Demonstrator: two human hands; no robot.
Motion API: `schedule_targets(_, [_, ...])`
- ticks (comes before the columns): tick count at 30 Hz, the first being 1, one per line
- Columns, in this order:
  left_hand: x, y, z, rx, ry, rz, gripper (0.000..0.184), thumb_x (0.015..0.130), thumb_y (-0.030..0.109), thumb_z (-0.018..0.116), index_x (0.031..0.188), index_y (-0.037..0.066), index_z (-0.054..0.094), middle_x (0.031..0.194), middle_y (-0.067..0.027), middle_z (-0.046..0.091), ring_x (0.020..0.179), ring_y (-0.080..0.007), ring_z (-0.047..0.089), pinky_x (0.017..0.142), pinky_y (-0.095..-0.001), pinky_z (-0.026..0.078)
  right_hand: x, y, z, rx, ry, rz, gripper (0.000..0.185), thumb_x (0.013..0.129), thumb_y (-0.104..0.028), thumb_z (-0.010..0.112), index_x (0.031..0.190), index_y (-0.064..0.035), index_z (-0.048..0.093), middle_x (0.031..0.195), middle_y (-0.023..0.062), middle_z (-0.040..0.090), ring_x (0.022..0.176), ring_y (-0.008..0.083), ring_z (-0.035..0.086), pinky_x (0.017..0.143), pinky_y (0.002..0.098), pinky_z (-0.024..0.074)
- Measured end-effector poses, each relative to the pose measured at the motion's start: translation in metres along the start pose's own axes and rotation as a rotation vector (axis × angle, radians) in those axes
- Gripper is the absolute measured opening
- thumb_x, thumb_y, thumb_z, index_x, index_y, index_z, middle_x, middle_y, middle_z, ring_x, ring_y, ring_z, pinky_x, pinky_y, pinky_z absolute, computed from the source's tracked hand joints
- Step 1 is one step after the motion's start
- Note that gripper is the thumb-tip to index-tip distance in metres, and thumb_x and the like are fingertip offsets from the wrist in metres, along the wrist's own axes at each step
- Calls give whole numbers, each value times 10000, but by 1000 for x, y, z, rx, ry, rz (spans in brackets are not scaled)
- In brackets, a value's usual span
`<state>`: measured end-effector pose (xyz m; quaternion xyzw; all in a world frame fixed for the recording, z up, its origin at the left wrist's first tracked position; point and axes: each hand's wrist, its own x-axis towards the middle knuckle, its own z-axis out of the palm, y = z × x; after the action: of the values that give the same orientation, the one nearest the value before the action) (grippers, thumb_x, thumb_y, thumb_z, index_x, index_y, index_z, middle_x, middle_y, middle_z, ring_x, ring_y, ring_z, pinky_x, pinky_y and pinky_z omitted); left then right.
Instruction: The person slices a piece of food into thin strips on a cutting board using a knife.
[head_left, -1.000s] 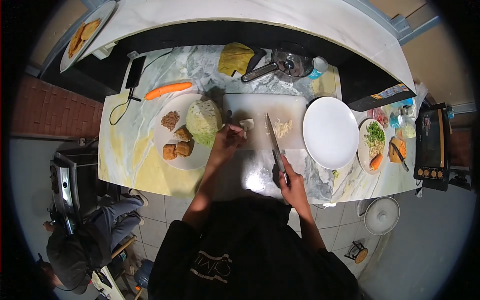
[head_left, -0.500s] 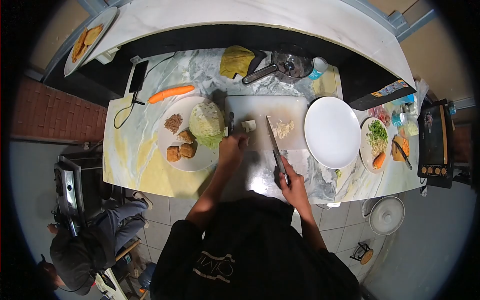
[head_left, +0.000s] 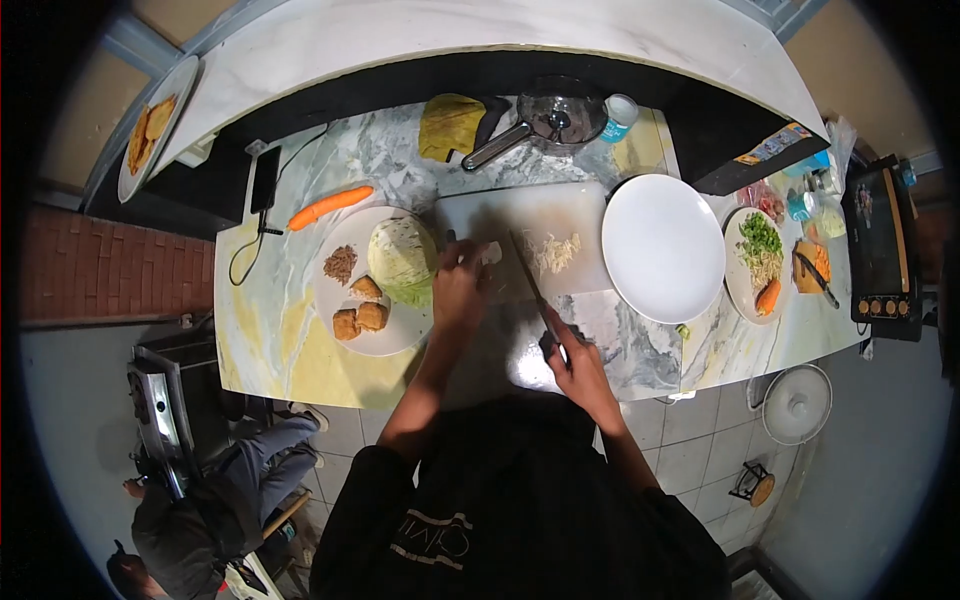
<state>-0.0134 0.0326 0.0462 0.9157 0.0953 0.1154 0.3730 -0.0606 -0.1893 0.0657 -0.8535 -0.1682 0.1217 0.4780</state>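
Note:
My right hand (head_left: 580, 370) grips a knife (head_left: 527, 268) by its handle, the blade slanting up over the white cutting board (head_left: 520, 205). My left hand (head_left: 460, 285) is on the board's left side, its bent fingers against a small white block (head_left: 491, 253), partly covering it. Right of the blade lies a pile of pale, thin-cut strips (head_left: 554, 253). A dark handle-like object (head_left: 450, 237) shows by my left fingers, mostly hidden. Beside that hand, a plate (head_left: 385, 340) holds a cut cabbage (head_left: 402, 252), browned fried cubes (head_left: 372, 316) and brown minced food (head_left: 340, 264).
A white plate (head_left: 664, 248) adjoins the board's right side. Farther right, another plate (head_left: 745, 300) carries chopped greens, and a knife (head_left: 817, 280) lies nearby. A carrot (head_left: 330, 206), phone (head_left: 265, 178) and blender jug (head_left: 562, 115) are behind. A person (head_left: 200, 515) sits at lower left.
My left hand has moved forward and left, from below the white block to its left edge. The knife stays in my right hand, tilted slightly more. The whole view has shifted a little.

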Motion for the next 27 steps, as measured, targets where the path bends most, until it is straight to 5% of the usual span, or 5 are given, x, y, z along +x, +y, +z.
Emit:
schedule_targets(2, [8, -4, 4, 210, 44, 191, 346, 791, 48, 657, 1133, 89, 625, 1188, -150, 596, 1006, -351, 604, 816, -426, 517, 1, 5, 3, -17, 47, -87, 592, 850, 19, 510, 1427, -75, 414, 923, 250, 639, 723, 416, 605, 675, 408, 496])
schedule_targets(6, [19, -12, 15, 149, 75, 235, 309, 792, 20, 645, 1094, 78, 662, 1093, -153, 645, 943, -351, 633, 805, -420, 523, 11, 2, 10, 18, 33, -68, 590, 856, 12, 515, 1430, -74, 408, 969, 248, 630, 800, 431, 610, 712, 442, 494])
schedule_targets(8, [18, -2, 15, -87, -39, 15, 259, 787, 3, 645, 1036, 53, 698, 984, -158, 682, 882, -353, 656, 787, -400, 532, 14, 2, 15, 28, 73, -90, 592, 857, 10, 521, 1432, -80, 409, 955, 245, 628, 807, 429, 611, 721, 446, 491])
schedule_targets(14, [17, 3, 16, -244, -100, -61, 258, 776, -2, 661, 1023, 47, 717, 969, -156, 701, 881, -312, 686, 783, -362, 538, 20, 3, 26, -30, 41, -13, 655, 854, 23, 542, 1466, -134, 368, 941, 251, 620, 785, 415, 613, 694, 447, 490])
schedule_targets(27, [16, -9, 20, -251, -49, 51, 209, 801, -1, 622, 975, 42, 728, 967, -152, 709, 874, -290, 697, 784, -345, 547, 26, 2, 32, 26, 119, -40, 704, 820, 58, 530, 1477, -115, 346, 934, 257, 615, 762, 394, 618, 712, 408, 502])
